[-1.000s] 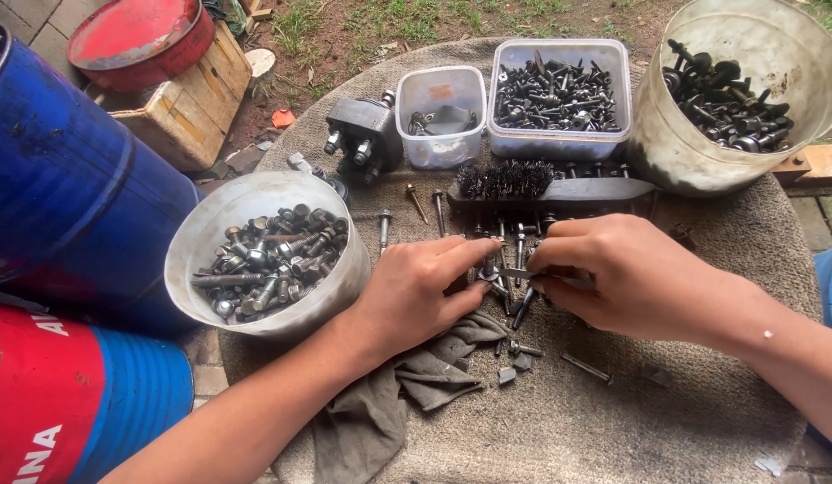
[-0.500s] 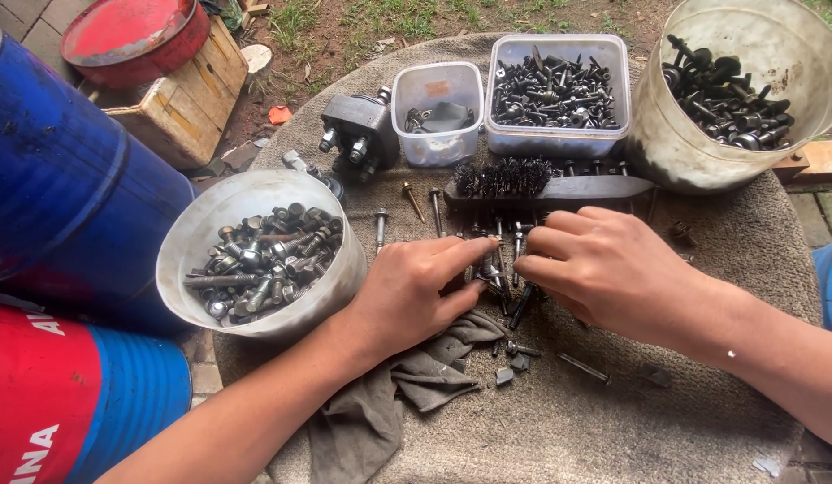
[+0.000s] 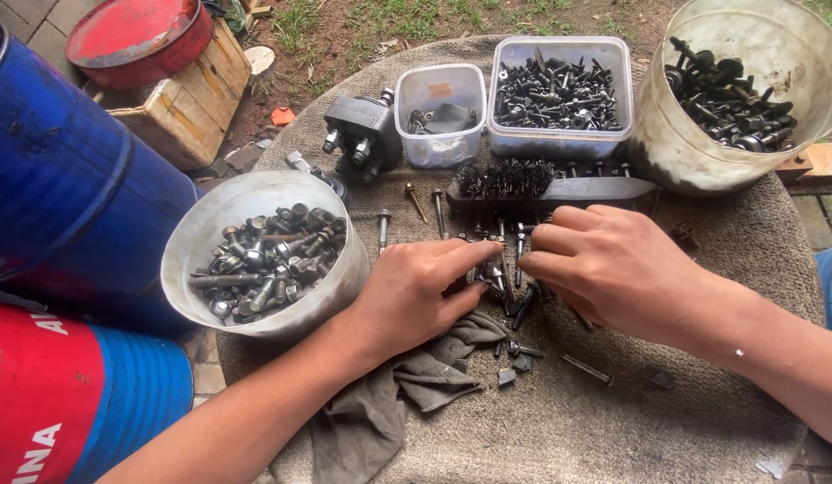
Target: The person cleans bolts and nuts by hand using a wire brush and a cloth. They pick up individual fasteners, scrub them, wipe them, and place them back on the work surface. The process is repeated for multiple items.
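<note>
My left hand (image 3: 418, 291) and my right hand (image 3: 604, 264) rest side by side on a pile of loose dark screws and bolts (image 3: 506, 269) spread on a carpet-covered round table (image 3: 568, 421). The fingertips of both hands touch the screws; whether either one pinches a screw is hidden by the fingers. A black wire brush (image 3: 541, 184) lies just beyond the pile. A grey rag (image 3: 389, 394) lies under my left wrist.
A white tub of bolts (image 3: 264, 260) stands at the left, a big translucent bucket of bolts (image 3: 739, 90) at the far right. Two clear boxes (image 3: 559, 85) (image 3: 438, 112) and a dark metal part (image 3: 362, 134) sit at the back. Blue and red drums (image 3: 66, 197) stand left.
Both hands have shifted slightly among the screws, the right hand moving a little left and back. The view has tilted a little; the containers have not moved.
</note>
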